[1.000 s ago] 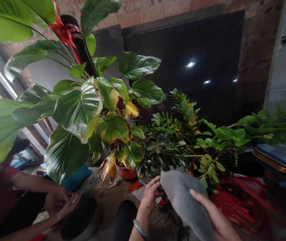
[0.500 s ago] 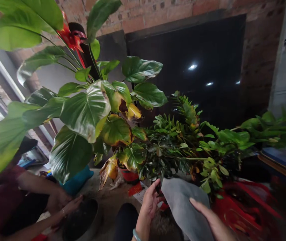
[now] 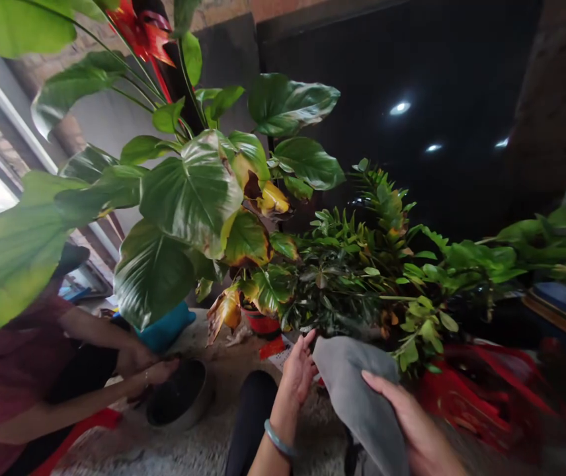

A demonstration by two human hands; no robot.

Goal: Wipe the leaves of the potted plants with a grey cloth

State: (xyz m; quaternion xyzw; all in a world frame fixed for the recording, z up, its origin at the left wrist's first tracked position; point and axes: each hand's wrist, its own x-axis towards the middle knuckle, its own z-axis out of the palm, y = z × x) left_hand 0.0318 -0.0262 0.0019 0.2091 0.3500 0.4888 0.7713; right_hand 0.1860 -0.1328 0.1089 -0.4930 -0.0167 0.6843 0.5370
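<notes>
My right hand (image 3: 404,410) grips a grey cloth-like piece (image 3: 357,387) from its right side, thumb lying on top and fingers hidden underneath. The piece looks soft and smooth, rounded at the far end, and it hangs down toward the bottom of the view. Just off its left edge is my left hand (image 3: 300,367), palm turned toward the cloth and fingers apart, with nothing seen in it. A pale green bangle (image 3: 279,439) circles my left wrist.
A large leafy potted plant (image 3: 191,192) and lower bushy plants (image 3: 342,264) stand ahead. At left, a co-worker's hands (image 3: 159,370) are over a dark bucket (image 3: 203,403). A red bag (image 3: 481,390) lies at right, near a blue-lidded container (image 3: 565,307).
The camera has tilted down, so the plants sit higher in view. The grey cloth and both hands have shifted slightly left. My right hand keeps its hold.
</notes>
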